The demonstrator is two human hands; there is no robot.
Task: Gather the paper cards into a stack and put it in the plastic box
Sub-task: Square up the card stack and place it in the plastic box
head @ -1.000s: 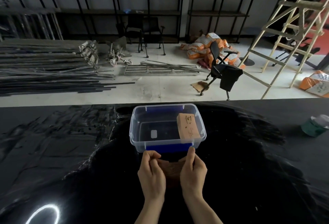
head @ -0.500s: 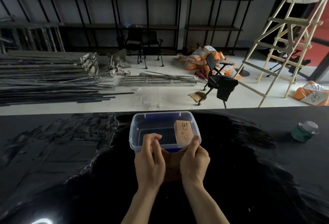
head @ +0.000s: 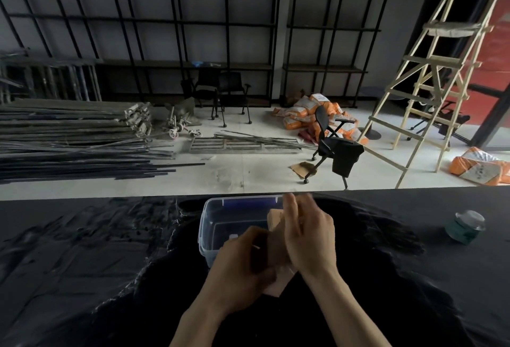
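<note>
A clear plastic box with blue handles sits on the black table, just beyond my hands. A stack of brown paper cards is held in my left hand at the box's near wall; most of the stack is hidden by my fingers. My right hand hovers over the box's right side, fingers spread and blurred, its palm close against the stack. Another pack of brown cards leans inside the box at its right end, partly covered by my right hand.
A green jar with a clear lid stands on the table at the right. The black table top stretches left and right of the box. Beyond its far edge lie metal bars, chairs, sacks and a wooden ladder.
Both hands lifted the card stack toward the box. My right hand let go of the stack's end and opened over the box; my left hand keeps the stack. The camera tilted upward.
</note>
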